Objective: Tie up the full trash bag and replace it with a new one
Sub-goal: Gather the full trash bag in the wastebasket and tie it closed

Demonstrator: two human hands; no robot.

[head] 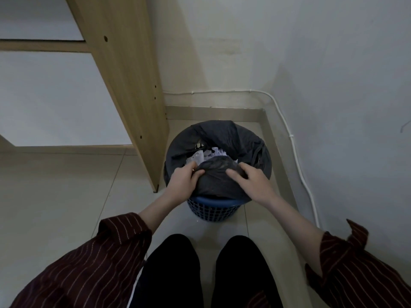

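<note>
A black trash bag [222, 138] lines a blue mesh bin [211, 211] standing on the floor in the corner. White crumpled paper [206, 155] shows in the bag's open mouth. My left hand [182, 182] pinches the near edge of the bag at its left side. The fingers of my right hand [251, 180] curl over the same near fold of the bag on its right side. That near fold is pulled up off the bin's rim, so the blue rim shows below it.
A wooden furniture panel [124, 74] stands just left of the bin. White walls meet in a corner behind it, with a white cable [295, 156] running along the right wall down to the floor. My legs in dark trousers [173, 274] are below, on pale floor tiles.
</note>
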